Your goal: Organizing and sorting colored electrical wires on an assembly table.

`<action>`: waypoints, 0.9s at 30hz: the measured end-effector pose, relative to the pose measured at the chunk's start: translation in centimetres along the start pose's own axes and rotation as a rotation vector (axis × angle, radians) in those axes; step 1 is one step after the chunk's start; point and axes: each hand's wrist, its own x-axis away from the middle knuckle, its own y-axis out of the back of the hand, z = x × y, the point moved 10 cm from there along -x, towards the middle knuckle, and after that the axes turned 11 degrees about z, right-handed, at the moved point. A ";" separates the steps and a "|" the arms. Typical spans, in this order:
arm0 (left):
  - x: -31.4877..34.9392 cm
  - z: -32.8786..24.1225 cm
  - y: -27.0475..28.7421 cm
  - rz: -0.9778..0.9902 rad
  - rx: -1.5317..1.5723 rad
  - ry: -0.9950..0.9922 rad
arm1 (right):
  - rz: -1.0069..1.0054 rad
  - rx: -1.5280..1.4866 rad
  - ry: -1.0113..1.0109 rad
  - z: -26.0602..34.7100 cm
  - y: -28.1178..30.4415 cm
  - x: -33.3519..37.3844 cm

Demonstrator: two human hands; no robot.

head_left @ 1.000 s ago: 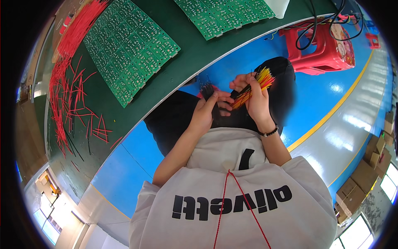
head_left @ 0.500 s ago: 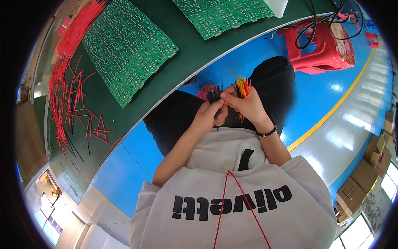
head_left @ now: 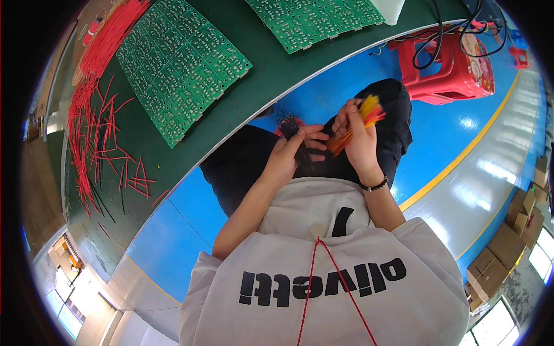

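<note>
Over my lap, my left hand holds a bundle of short black wires under its thumb, its fingers extended toward the right. My right hand is closed around a bundle of yellow and red wires, which is slightly blurred and sticks out above and below the fist. A small gap separates the two hands. On the green table, to the left of my hands, lies a panel of green circuit boards. Farther left, many loose red wires are scattered, with a few black ones among them.
A second circuit board panel lies at the far side of the table. A red plastic stool stands at the right, with black cables hanging near it. Cardboard boxes are stacked along the right side.
My hands have moved apart; before, their fingertips met. The right hand has shifted right and up with the yellow and red wires, and the left hand's fingers have straightened.
</note>
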 end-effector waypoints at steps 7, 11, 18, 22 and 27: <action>0.7 0.4 -1.7 0.331 0.070 0.148 | 0.112 0.076 -0.213 -1.5 -0.3 0.3; 0.6 1.0 -1.3 0.306 -0.085 0.154 | 0.195 0.247 -0.306 -1.8 -2.0 0.8; 0.4 0.9 -1.2 0.327 -0.159 0.101 | 0.148 0.277 -0.346 -2.5 -1.3 0.9; 0.4 0.1 -1.1 0.278 -0.123 0.061 | 0.106 0.272 -0.201 -1.6 -1.5 0.7; -0.2 -0.3 -0.4 0.026 0.029 -0.012 | -0.043 0.052 0.150 0.5 1.0 0.0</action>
